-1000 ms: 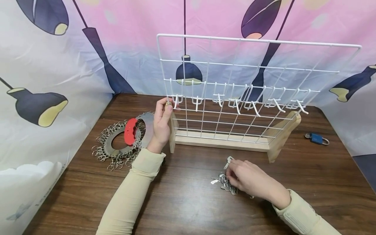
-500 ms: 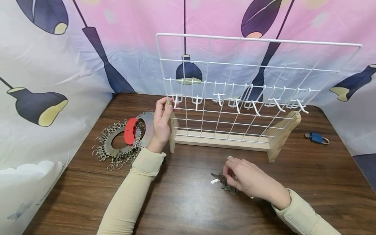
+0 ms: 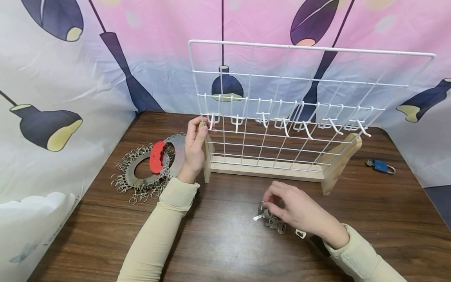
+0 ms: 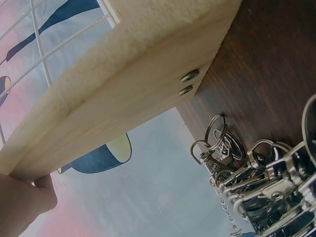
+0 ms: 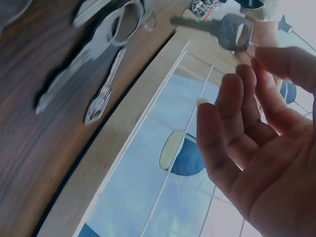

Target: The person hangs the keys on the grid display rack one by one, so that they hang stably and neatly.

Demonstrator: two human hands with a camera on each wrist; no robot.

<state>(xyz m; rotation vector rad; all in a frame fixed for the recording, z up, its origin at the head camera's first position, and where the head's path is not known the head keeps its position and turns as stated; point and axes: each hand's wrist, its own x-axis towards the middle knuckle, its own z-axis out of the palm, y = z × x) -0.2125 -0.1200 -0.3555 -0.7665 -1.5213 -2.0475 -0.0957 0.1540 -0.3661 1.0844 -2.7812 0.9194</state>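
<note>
My left hand point(image 3: 194, 150) grips the top of the left wooden post point(image 4: 123, 98) of a stand. The stand bears a white wire grid point(image 3: 310, 47) with several white hooks point(image 3: 262, 119) across its middle. In front of it my right hand point(image 3: 296, 209) is over a small pile of keys point(image 3: 272, 223). The right wrist view shows a silver key point(image 5: 234, 32) pinched by its thin ring between thumb and finger, the other fingers loosely bent. More keys point(image 5: 76, 71) lie on the table there. One key point(image 3: 300, 234) lies apart, by the right wrist.
Left of the stand lie flat metal rings point(image 3: 131, 172) hung with many small split rings and clasps, with a red handle point(image 3: 156, 157) on top. A blue padlock point(image 3: 380, 166) sits at the right of the brown table point(image 3: 225, 250). A printed curtain point(image 3: 151, 51) encloses the back and sides.
My right hand has shifted slightly left. The key that stuck out above its fingers is no longer seen there, and a key under the wrist has come into sight. My left hand has stayed put.
</note>
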